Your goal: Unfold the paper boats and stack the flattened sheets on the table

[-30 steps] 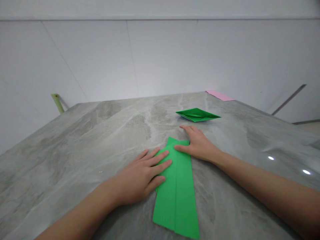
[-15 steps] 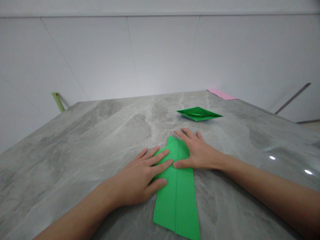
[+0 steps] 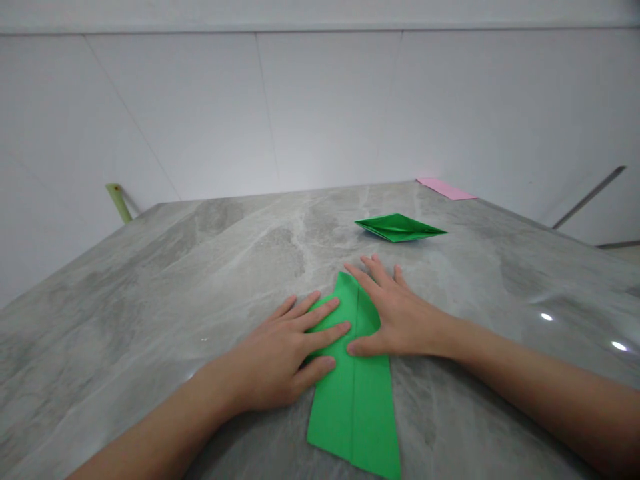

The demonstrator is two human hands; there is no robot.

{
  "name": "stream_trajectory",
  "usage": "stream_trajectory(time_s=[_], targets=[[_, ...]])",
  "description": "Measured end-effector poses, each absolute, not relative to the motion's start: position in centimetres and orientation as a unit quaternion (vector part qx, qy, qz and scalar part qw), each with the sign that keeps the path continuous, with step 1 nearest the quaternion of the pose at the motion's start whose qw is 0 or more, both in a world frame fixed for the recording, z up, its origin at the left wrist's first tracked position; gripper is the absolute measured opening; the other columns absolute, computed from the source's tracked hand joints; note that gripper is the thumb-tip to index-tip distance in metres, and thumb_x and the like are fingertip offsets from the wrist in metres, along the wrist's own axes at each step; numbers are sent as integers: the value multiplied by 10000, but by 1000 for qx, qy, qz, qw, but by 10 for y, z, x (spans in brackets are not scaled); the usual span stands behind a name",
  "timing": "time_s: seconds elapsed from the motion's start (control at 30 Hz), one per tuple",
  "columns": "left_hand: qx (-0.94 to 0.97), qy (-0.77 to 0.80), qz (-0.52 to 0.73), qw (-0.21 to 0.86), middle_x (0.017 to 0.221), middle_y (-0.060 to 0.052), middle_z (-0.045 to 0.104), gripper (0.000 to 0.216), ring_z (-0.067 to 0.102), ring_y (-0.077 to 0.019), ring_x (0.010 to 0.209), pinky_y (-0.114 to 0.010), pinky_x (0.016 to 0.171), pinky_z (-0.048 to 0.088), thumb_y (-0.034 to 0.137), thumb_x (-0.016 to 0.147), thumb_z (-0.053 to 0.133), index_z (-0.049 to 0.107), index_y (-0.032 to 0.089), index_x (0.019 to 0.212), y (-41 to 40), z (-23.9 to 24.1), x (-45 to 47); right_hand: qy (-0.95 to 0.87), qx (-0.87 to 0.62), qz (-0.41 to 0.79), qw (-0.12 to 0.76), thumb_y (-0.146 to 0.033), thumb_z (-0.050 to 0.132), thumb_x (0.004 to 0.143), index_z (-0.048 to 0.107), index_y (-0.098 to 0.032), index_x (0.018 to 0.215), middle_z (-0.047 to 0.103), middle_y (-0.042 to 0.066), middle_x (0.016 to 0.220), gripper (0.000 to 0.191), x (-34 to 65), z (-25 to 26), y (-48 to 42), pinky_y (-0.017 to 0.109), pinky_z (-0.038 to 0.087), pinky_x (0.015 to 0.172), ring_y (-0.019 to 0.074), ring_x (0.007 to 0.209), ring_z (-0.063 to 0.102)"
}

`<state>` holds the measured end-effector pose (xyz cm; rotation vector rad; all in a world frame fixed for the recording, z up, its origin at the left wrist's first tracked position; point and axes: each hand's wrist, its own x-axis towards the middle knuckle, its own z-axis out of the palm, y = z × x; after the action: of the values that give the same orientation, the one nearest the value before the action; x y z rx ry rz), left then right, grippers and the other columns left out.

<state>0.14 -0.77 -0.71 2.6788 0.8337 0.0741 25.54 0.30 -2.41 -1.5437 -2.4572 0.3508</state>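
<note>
Here, left grip (image 3: 286,353) and right grip (image 3: 403,315), spread, touch green paper (image 3: 373,410) on the table (image 3: 210,273).

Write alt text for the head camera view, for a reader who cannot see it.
A person's left hand, fingers spread, and right hand touch a creased green paper on a grey marbled table. Beyond them lies a pointed, folded green shape, with a pink sheet at the table's far right corner.

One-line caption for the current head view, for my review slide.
Left hand and right hand on a green sheet, a darker folded piece and pink sheet lying beyond.
</note>
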Motion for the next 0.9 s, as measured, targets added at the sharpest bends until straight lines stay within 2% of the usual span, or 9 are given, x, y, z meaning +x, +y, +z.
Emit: stream_trajectory(time_s=[0.1, 0.3, 0.5, 0.67, 0.8, 0.9], targets=[[942, 290, 33, 166, 1634, -45, 248, 519, 153, -349, 1510, -647, 1176, 195, 433, 1000, 462, 368, 383, 1508, -8, -8, 1, -848, -509, 80, 123, -736, 733, 593, 167, -150, 1584, 103, 302, 1622, 1282, 252, -23, -3, 774, 70, 1092, 507, 1484, -28], [941, 295, 11, 166, 1641, -68, 206, 598, 137, -374, 1506, -666, 1168, 184, 467, 961, 519, 346, 359, 1523, -8, -6, 2, -862, -491, 39, 122, -695, 766, 580, 177, -124, 1583, -90, 284, 1632, 1296, 242, -11, -18, 762, -21, 1093, 502, 1455, -172], [940, 286, 26, 182, 1646, -104, 184, 810, 146, -393, 1504, -673, 1171, 150, 622, 855, 609, 297, 335, 1545, -7, -6, 4, -884, -445, 108, 94, -722, 778, 544, 71, -152, 1602, -44, 274, 1637, 1394, 233, -6, -39, 762, -3, 1105, 489, 1465, -144], [940, 281, 21, 191, 1657, -81, 148, 851, 145, -402, 1504, -670, 1173, 153, 630, 836, 630, 261, 357, 1553, -7, -3, 5, -893, -417, 148, 80, -743, 782, 523, 0, -177, 1603, 26, 258, 1644, 1448, 226, -2, -51, 742, -12, 1125, 467, 1478, -127], [938, 283, 9, 199, 1658, -87, 139, 921, 146, -414, 1500, -676, 1172, 134, 672, 789, 654, 252, 355, 1555, -6, -1, 5, -888, -423, 163, 81, -782, 750, 528, 6, -152, 1601, -34, 269, 1640, 1449, 224, -3, -49, 736, -21, 1125, 465, 1477, -144], [936, 284, 1, 208, 1656, -98, 124, 952, 115, -411, 1505, -674, 1177, 97, 748, 779, 595, 247, 328, 1559, -5, 0, 4, -879, -442, 164, 73, -785, 734, 542, 20, -128, 1598, -77, 282, 1633, 1434, 228, -6, -38, 741, -43, 1111, 468, 1468, -176]])
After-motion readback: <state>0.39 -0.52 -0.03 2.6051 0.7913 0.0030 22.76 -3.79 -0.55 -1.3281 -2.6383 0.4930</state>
